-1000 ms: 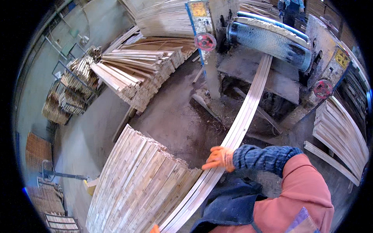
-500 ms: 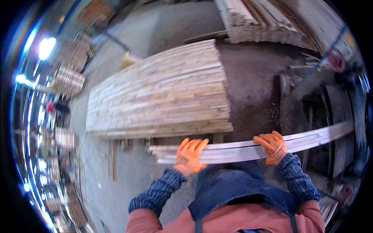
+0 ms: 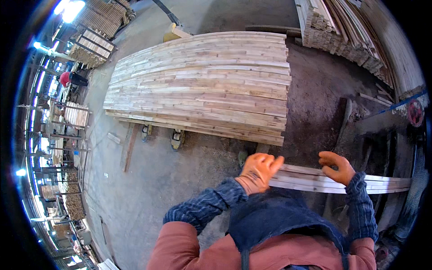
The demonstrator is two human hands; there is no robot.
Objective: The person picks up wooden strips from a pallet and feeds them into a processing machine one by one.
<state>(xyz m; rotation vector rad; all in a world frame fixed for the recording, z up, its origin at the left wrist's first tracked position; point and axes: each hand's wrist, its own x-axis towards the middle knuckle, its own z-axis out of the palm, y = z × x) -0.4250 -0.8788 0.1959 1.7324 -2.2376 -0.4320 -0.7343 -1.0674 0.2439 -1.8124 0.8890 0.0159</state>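
In an orange glove, my left hand (image 3: pixel 260 173) is closed round the left end of several long, pale wooden strips (image 3: pixel 306 180). The strips lie side by side in front of my apron and run off to the right. My right hand (image 3: pixel 337 168), gloved the same way, is over the far edge of the strips, its thumb and bent fingers apart with nothing between them. Whether its underside touches the wood cannot be made out. Past the strips lies a wide stack of pale boards (image 3: pixel 202 85), its right ends roughly in line.
Low wheels (image 3: pixel 177 139) show under the stack's near side. More timber (image 3: pixel 337 40) is piled at the far right. Dark machinery (image 3: pixel 389 157) and a red handwheel (image 3: pixel 415 112) stand on the right. A person in red (image 3: pixel 66 79) bends among wood piles at the far left.
The strips have slid right, and my left hand has moved right with their end. My right hand has loosened from the strips. The whole view has also shifted.
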